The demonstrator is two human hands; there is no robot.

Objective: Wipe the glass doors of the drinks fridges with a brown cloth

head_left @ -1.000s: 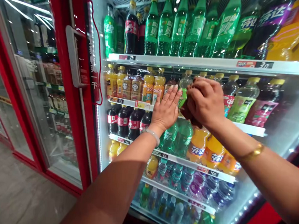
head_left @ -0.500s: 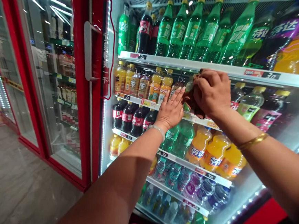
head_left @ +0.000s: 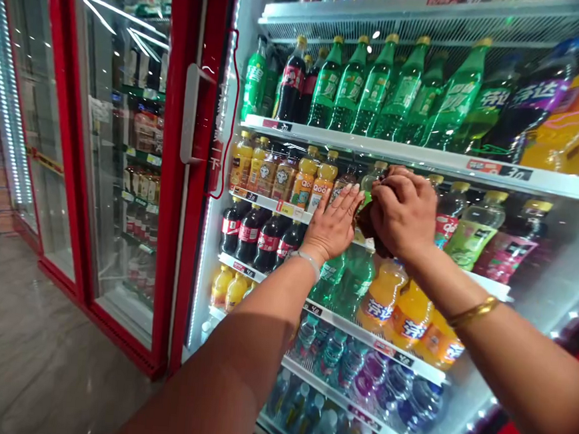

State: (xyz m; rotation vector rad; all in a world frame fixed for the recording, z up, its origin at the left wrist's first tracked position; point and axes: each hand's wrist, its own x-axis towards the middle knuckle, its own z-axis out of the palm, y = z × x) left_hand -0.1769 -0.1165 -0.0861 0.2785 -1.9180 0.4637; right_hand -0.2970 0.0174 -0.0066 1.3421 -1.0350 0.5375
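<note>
My left hand (head_left: 331,226) lies flat with fingers stretched, in front of the second bottle shelf beside the orange Qoo bottles (head_left: 305,177). Whether it presses on a glass pane or on the shelf front, I cannot tell. To its right, my right hand (head_left: 404,213) is closed round a crumpled dark brown cloth (head_left: 377,236), held at the same shelf's front edge. Its fingers partly hide the cloth. A clear bottle with a yellow cap (head_left: 374,175) shows just behind it. The two hands nearly touch at the cloth.
Green soda bottles (head_left: 377,90) fill the shelf above. Cola bottles (head_left: 269,239) and orange Fanta bottles (head_left: 381,298) stand below, with water bottles lower down. At left is a red-framed glass door (head_left: 167,247) with a white handle (head_left: 191,115).
My right hand and the cloth have shifted slightly down and left relative to the shelves. The view has tilted up, showing a higher shelf of cans. My left hand stays flat beside them.
</note>
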